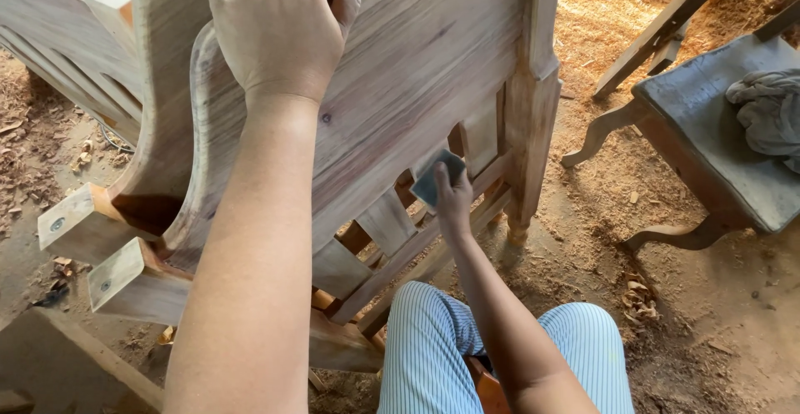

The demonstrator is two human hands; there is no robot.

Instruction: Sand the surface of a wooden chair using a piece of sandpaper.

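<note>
Kneeling or sitting low on a dirt floor (717,331) strewn with sawdust and wood shavings, a person in pale striped trousers (433,347) works on an unfinished wooden headboard (417,72) that leans tilted toward them. The left hand (279,27) lies over the top of the curved upper edge, fingers wrapped around the rim, its grip closed on the wood and steadying the piece. The right hand (454,202) reaches lower, to the row of short flat slats (387,222) beneath the broad panel, and its grip is closed on a small dark square of sandpaper (435,177), pressed flat against a slat near the turned corner post (529,114). The sandpaper sits between the panel's lower edge and the bottom rail, just left of that post.

The wood is bare and pale, with reddish grain streaks and a small dark knot on the panel. Behind the headboard, at the left, more curved frame parts (50,31) are stacked, and two square-cut block ends (108,276) jut out toward the viewer. At the right stands a low grey table (708,131) with curved legs, a crumpled grey cloth (771,106) lying on its top. Sunlight falls on the heaped sawdust at the upper right.
</note>
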